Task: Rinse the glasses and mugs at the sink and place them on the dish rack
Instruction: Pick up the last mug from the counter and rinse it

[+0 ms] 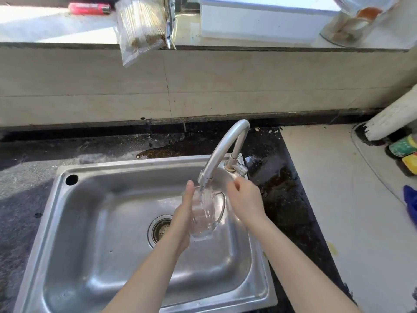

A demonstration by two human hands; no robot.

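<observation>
My left hand [184, 219] gripped a clear glass mug with a looped handle [204, 220] from its left side, the thumb lying up along the glass. I held it tilted over the basin, just right of the round strainer drain [160, 230]. My right hand [244, 201] hung just beside the mug's handle with its fingers loosely curled and nothing in them. I could not tell whether it touched the handle.

Both hands were above the rectangular stainless steel sink [90, 233]. A thin stream of water [204, 195] ran from the spout into the mouth of the mug. The curved matte silver faucet [223, 150] rose from the sink's back right corner and arched forward over the mug.

Behind the sink ran a speckled black stone countertop [112, 145] with a brownish puddle [162, 152] on it. To the right lay a pale counter surface [338, 199], with a blue cloth [411, 202] at the edge of view. Beyond the cloth stood a green container [404, 147] and a yellow one [410, 163], near a chipped white pipe [397, 116].

Beige wall tiles [90, 86] rose behind the counter. On the ledge above them sat a red lighter [89, 8], a clear plastic bag of thin sticks [140, 28] hanging over the edge, a white rectangular box [266, 16] and a clear glass jar [352, 21].
</observation>
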